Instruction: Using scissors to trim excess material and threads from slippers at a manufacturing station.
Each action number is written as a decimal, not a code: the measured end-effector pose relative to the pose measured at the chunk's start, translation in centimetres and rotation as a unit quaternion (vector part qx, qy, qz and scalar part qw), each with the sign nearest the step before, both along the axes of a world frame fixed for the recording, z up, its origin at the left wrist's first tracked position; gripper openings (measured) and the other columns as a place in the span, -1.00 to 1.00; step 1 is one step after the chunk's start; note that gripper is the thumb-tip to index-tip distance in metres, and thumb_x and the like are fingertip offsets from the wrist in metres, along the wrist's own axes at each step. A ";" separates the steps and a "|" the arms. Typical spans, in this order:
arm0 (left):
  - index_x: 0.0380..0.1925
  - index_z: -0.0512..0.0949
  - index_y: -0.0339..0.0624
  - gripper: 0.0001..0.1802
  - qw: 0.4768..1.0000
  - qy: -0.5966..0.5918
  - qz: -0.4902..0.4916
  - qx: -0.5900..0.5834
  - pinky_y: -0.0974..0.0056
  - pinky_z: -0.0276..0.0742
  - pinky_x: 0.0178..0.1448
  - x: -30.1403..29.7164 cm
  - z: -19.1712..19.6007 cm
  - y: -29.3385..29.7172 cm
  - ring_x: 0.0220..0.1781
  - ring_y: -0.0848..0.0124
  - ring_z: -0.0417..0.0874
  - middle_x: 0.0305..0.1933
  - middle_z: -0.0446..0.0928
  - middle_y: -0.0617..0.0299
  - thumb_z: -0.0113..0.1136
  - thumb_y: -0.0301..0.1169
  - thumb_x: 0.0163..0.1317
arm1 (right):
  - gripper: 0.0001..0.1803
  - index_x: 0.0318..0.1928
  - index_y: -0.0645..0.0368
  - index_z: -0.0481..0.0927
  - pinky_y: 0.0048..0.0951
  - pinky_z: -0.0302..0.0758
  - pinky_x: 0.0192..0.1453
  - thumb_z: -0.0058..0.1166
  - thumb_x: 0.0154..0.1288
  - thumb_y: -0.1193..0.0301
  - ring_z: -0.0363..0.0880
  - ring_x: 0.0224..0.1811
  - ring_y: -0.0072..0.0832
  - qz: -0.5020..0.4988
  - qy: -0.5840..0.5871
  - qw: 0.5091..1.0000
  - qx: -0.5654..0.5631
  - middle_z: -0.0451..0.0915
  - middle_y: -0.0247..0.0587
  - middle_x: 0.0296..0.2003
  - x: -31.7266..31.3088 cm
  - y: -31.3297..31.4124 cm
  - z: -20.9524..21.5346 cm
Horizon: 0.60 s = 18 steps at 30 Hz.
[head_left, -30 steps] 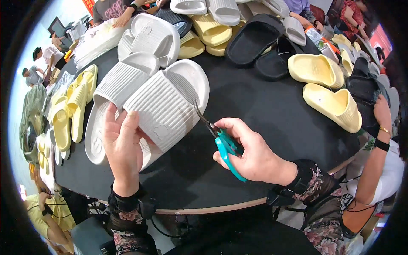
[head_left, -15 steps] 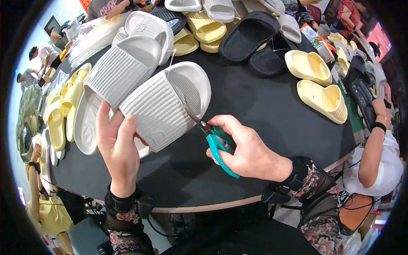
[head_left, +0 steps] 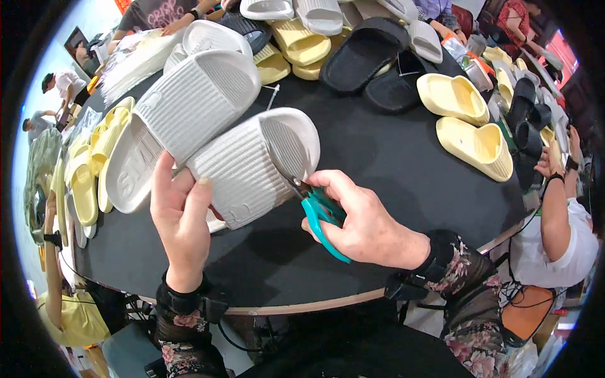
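Observation:
My left hand (head_left: 183, 220) grips a pair of light grey slide slippers by their ribbed straps, thumb in front and fingers behind. One grey slipper (head_left: 183, 110) leans up to the left. The other grey slipper (head_left: 242, 179) tilts to the right, its toe opening facing my right hand (head_left: 372, 220). That hand is closed round the teal handles of a pair of scissors (head_left: 324, 233). The scissor blades lie against the right slipper's strap edge, and their tips are hard to make out. Just beyond the slippers is a thin white plastic strip (head_left: 273, 96).
Black slippers (head_left: 365, 55) and yellow slippers (head_left: 474, 148) lie on the black table (head_left: 378, 151), with more yellow ones (head_left: 85, 186) at left. A bundle of clear plastic bags (head_left: 138, 63) is at far left. Co-workers' arms (head_left: 556, 217) reach in at both sides.
The two grey slippers have drawn further apart, the right one moving down and right. The strip that stood at their straps now shows beyond them. The scissors have shifted slightly left.

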<state>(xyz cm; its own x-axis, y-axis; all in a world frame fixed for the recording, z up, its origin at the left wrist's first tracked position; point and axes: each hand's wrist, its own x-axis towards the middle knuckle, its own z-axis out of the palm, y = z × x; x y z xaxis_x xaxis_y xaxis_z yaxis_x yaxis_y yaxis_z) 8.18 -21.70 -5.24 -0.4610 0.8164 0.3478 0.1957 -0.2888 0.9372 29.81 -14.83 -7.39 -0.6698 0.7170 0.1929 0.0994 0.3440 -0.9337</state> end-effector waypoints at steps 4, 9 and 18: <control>0.23 0.09 -0.46 -0.38 0.999 0.036 0.015 0.012 0.50 0.36 -0.51 -0.4 -0.4 -0.6 -0.54 0.61 0.40 -0.46 0.41 0.28 -0.03 -0.70 0.12 | -0.53 0.02 0.30 0.32 -0.32 0.51 -0.22 0.17 0.12 0.46 0.63 -0.30 -0.19 -0.005 -0.020 0.999 0.031 0.56 0.05 -0.34 0.2 -0.5 0.6; 0.25 0.07 -0.43 -0.36 1.000 0.012 -0.025 0.009 0.55 0.24 -0.49 0.3 -0.8 -0.7 -0.52 0.67 0.37 -0.45 0.44 0.30 -0.04 -0.71 0.12 | -0.52 0.01 0.32 0.31 -0.41 0.49 -0.25 0.21 0.12 0.48 0.60 -0.35 -0.38 -0.008 -0.030 0.999 0.020 0.55 -0.02 -0.39 0.6 -1.1 0.2; 0.23 0.08 -0.45 -0.38 0.997 0.043 -0.057 -0.007 0.53 0.27 -0.52 -0.2 -0.2 -0.6 -0.55 0.65 0.38 -0.50 0.44 0.29 -0.06 -0.70 0.12 | -0.54 0.01 0.33 0.30 -0.47 0.46 -0.29 0.19 0.14 0.50 0.52 -0.39 -0.53 -0.021 -0.011 1.000 -0.015 0.54 -0.11 -0.41 0.4 -1.0 0.6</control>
<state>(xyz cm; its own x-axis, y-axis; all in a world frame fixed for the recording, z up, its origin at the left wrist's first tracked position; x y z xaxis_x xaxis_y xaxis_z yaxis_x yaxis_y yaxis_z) 7.98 -22.34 -5.44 -0.3335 0.8666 0.3712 0.2429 -0.3015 0.9220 30.23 -15.80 -6.80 -0.6430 0.7496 0.1571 0.1338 0.3119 -0.9407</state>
